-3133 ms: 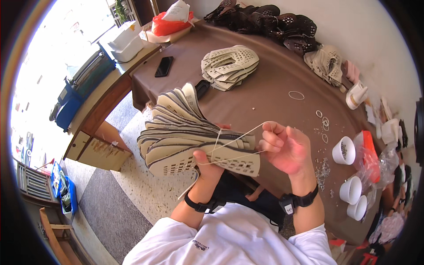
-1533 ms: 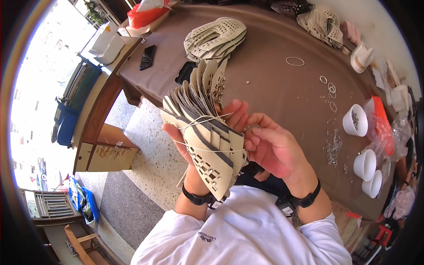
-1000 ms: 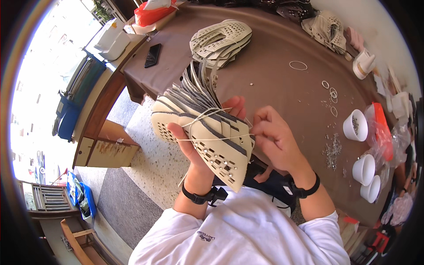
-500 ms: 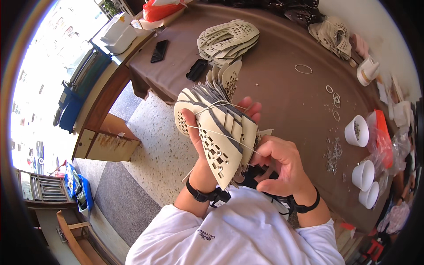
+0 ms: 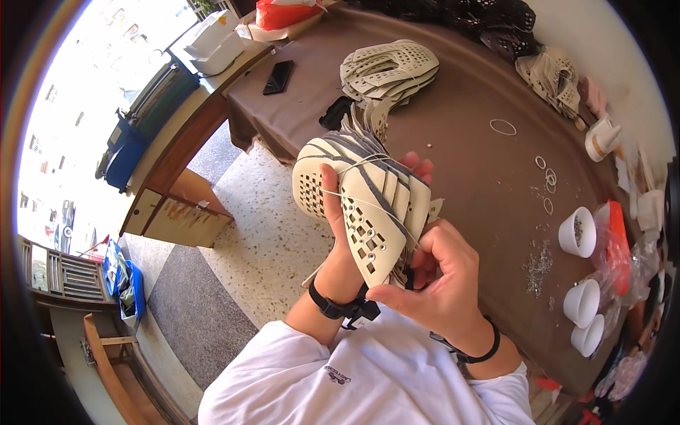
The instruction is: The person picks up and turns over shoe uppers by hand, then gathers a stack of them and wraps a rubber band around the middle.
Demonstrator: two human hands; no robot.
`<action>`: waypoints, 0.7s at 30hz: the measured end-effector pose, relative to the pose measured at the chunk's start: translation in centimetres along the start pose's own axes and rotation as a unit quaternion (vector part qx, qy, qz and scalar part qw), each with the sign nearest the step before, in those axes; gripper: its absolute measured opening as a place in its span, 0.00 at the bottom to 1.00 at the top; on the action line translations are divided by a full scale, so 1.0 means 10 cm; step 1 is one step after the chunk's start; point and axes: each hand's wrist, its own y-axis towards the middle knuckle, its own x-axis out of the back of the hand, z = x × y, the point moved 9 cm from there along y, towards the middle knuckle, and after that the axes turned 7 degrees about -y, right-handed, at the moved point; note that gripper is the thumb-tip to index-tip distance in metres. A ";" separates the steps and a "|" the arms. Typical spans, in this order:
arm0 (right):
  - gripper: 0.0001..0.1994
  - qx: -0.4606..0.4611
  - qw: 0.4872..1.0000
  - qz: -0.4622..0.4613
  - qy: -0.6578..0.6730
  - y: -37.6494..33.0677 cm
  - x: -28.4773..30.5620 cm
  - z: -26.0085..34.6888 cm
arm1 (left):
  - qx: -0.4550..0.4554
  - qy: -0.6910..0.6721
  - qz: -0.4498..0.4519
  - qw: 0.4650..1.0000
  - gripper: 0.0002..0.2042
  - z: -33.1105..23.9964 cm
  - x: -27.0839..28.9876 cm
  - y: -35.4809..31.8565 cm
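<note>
A bundle of cream perforated shoe uppers (image 5: 365, 202) with grey edges and small metal eyelets is held up in front of me, a thin pale rubber band (image 5: 361, 202) stretched around it. My left hand (image 5: 338, 219) grips the stack from below, its thumb across the near face and fingertips showing at the far side. At the lower right end, my right hand (image 5: 446, 280) has its thumb at the pointed tip of the front piece. Its other fingers are curled at the side edge, partly hidden behind the pieces.
On the brown-covered table (image 5: 467, 170) lie another stack of uppers (image 5: 389, 67), a phone (image 5: 278, 77), a black case (image 5: 336, 113), loose rubber bands (image 5: 503, 127) and scattered metal eyelets (image 5: 538, 265). White cups (image 5: 577, 232) stand at right. A wooden cabinet (image 5: 177, 216) stands left.
My right thumb has come in from apart to the bundle's lower tip. The bundle and both hands sit slightly farther right in view, and the bundle's near face shows more squarely.
</note>
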 end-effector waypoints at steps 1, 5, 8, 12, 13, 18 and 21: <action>0.29 -0.033 0.999 0.003 0.013 0.02 -0.01 -0.02 | -0.003 0.001 0.001 1.000 0.54 -0.02 -0.01 0.01; 0.19 -0.162 0.985 0.012 0.059 0.03 -0.02 -0.26 | -0.027 0.020 0.030 0.999 0.51 -0.09 0.03 0.06; 0.15 -0.231 0.960 -0.008 0.160 -0.02 -0.04 -0.48 | -0.059 0.102 0.045 0.992 0.49 -0.14 0.06 0.09; 0.16 -0.249 0.931 0.008 0.266 0.03 -0.05 -0.55 | -0.087 0.180 0.030 0.979 0.51 -0.17 0.08 0.09; 0.16 -0.249 0.931 0.008 0.265 0.04 -0.02 -0.55 | -0.098 0.185 0.024 0.978 0.52 -0.18 0.08 0.08; 0.16 -0.259 0.922 0.050 0.282 0.04 -0.02 -0.55 | -0.102 0.170 0.001 0.980 0.53 -0.17 0.14 0.07; 0.16 -0.260 0.934 0.052 0.241 0.03 0.00 -0.58 | -0.108 0.165 0.000 0.980 0.53 -0.15 0.14 0.06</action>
